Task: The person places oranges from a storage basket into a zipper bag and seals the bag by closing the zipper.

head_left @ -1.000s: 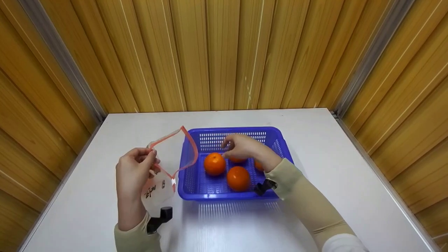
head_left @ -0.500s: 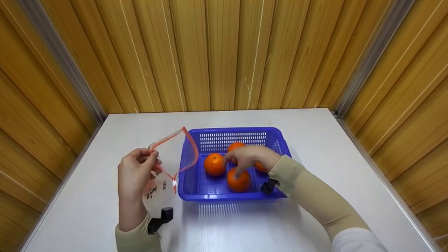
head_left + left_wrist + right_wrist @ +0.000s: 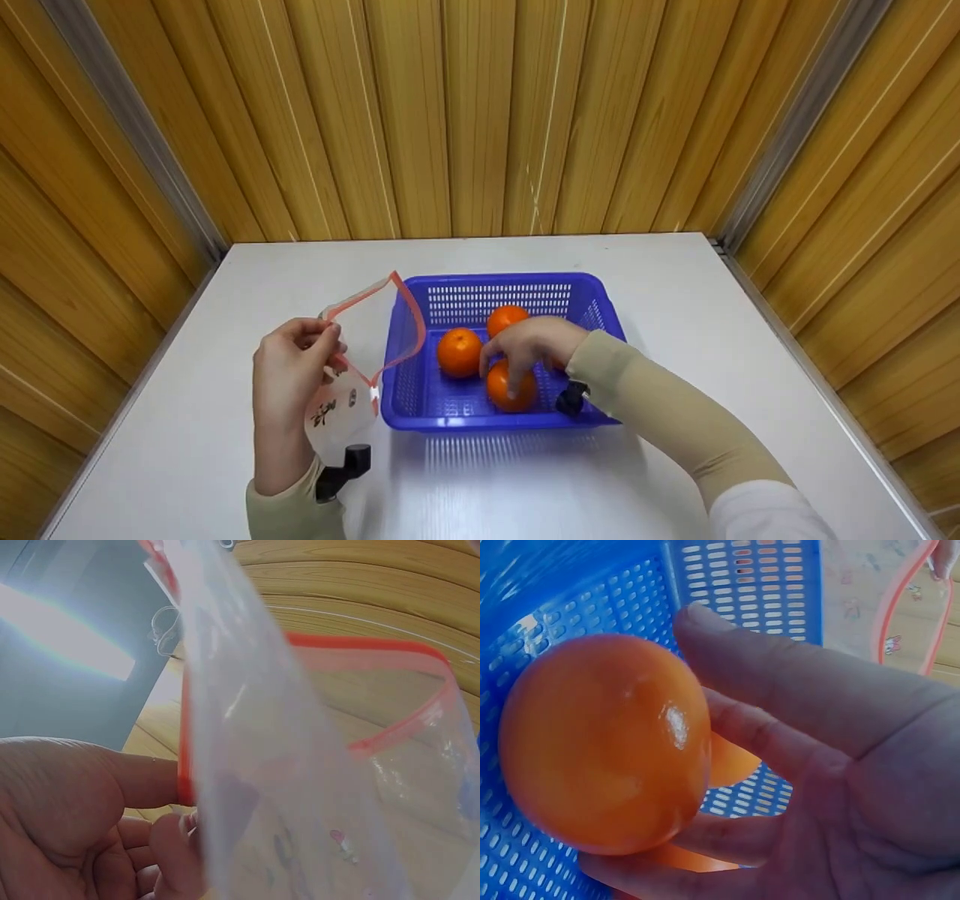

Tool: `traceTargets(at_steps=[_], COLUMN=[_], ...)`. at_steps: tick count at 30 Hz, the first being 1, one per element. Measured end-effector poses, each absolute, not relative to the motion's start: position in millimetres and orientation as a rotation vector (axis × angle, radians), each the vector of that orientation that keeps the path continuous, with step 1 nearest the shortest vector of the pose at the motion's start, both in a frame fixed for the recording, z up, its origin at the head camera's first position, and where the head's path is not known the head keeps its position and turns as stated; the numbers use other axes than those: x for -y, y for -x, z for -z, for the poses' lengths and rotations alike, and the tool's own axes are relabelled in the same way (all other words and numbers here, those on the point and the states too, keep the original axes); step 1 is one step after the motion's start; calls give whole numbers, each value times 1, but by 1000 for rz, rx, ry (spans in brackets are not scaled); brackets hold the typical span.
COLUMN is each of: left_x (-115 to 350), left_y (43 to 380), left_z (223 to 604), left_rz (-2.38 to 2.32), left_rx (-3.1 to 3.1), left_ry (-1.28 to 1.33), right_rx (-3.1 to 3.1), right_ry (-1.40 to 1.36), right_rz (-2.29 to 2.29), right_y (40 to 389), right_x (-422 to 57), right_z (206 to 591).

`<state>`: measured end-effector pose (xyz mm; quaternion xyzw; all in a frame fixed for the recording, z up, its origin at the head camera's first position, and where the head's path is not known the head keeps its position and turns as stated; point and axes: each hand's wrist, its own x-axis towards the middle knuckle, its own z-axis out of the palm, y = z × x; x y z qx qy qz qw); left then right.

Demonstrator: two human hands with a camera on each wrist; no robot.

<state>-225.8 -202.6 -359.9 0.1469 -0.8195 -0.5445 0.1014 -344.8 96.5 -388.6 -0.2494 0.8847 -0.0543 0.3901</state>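
Note:
My left hand point(image 3: 292, 375) pinches the pink-edged rim of a clear zip bag point(image 3: 411, 319). The bag's mouth gapes toward the basket, and dark print shows on its side. In the left wrist view, the bag's film point(image 3: 262, 727) covers some of the fingertips. Inside the blue basket point(image 3: 495, 421), my right hand point(image 3: 532, 341) is over the front orange point(image 3: 511, 394). Its fingers are spread around that orange point(image 3: 604, 742), with the thumb apart from it in the right wrist view. Another orange point(image 3: 460, 352) sits to the left, one orange point(image 3: 508, 318) behind, and one mostly hidden under the wrist.
The perforated basket stands on a white table point(image 3: 315, 262). Wood-look panels point(image 3: 480, 120) rise behind the table and along both sides. Black camera mounts point(image 3: 345, 472) stick out from both wrists, the right one near the basket's front rim.
My right hand has come forward from the back orange and down over the front one, leaving the back orange in sight. The left hand and bag have hardly moved.

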Motion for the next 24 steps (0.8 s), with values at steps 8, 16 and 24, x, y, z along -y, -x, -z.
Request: traceTargets(at_steps=[8,16,24], left_x=[203,203,202], left_y=[226,226,225], left_z=[360,361,360], left_rz=[1613,1619,1587], left_rx=[2418,2416,2406], left_ry=[-427,-419,-396], right_rx=[-2197,-2202,-2200], right_ry=[569,587,645], right_rz=[155,152,171], right_y=[350,351,352], right_x=[-96,-96,-98], right_z=[394,395,394])
